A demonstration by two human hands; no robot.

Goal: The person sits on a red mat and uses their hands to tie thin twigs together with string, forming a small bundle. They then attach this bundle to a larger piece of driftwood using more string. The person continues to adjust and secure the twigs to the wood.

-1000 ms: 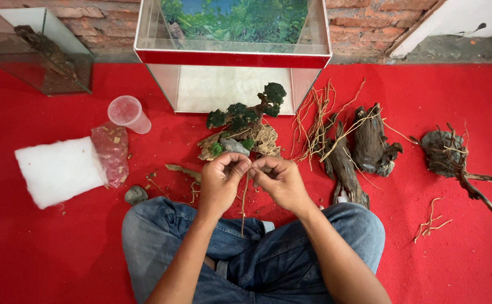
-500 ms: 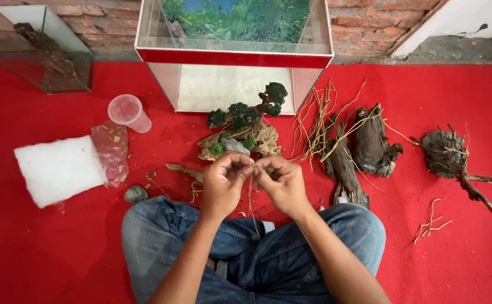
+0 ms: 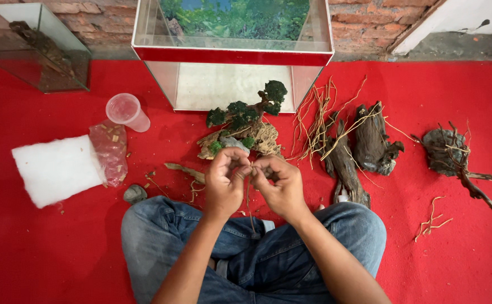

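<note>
**A:** Barely anything moved since half a second back, tbh. Your hands stayed put over your lap, fingers still bunched together, and the thin root strand hangs about the same as before.

**B:** So what's the grip doing?

**A:** Your left hand (image 3: pixel 226 181) is curled nearly shut, thumb and fingertips pinched on the top of a thin brown root strand (image 3: pixel 250 202). Your right hand (image 3: pixel 279 183) is closed the same way, pinching that strand just beside the left. Fingertips of both hands touch or almost touch.

**B:** And the strand?

**A:** Skinny, dark, wiry. It dangles from between your fingers down toward your jeans (image 3: pixel 313 236). Too fine to tell much more.

**B:** Hand pose?

**A:** Both forearms come up from the bottom edge and meet in the middle, knuckles facing up, wrists bent in slightly. Just past your hands sits the little mossy tree on driftwood (image 3: pixel 246 126), on the red carpet (image 3: pixel 43 247), in front of the glass tank (image 3: pixel 232 53).
</note>
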